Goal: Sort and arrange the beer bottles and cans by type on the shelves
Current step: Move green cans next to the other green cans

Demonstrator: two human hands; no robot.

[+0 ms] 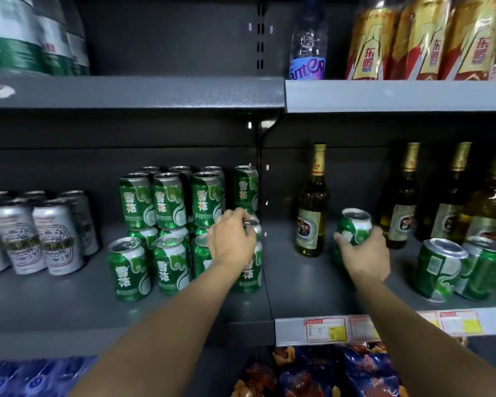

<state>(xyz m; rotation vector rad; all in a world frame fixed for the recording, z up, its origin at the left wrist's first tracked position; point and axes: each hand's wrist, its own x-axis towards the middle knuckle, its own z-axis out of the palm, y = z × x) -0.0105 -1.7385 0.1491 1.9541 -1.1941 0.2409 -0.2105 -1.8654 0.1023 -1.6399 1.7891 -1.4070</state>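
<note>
Two hands are working at once: your left hand is closing its grip from above round the rim of a can top at the right end of the green can stack, and your right hand is wrapping round a loose green can standing on the right-hand shelf among the beer bottles.

You are doing well to be keeping each can upright and carrying the loose one over the shelf divider to the stack, setting it square on a lower can so the tier is not tipping; I am judging the stacked row as wobbly.

Counting, largest first: four brown beer bottles are showing on the right shelf; about a dozen green cans are sitting stacked, back ones partly hidden; roughly six silver cans are standing left; two more green cans are waiting at the right, still unsorted.
</note>
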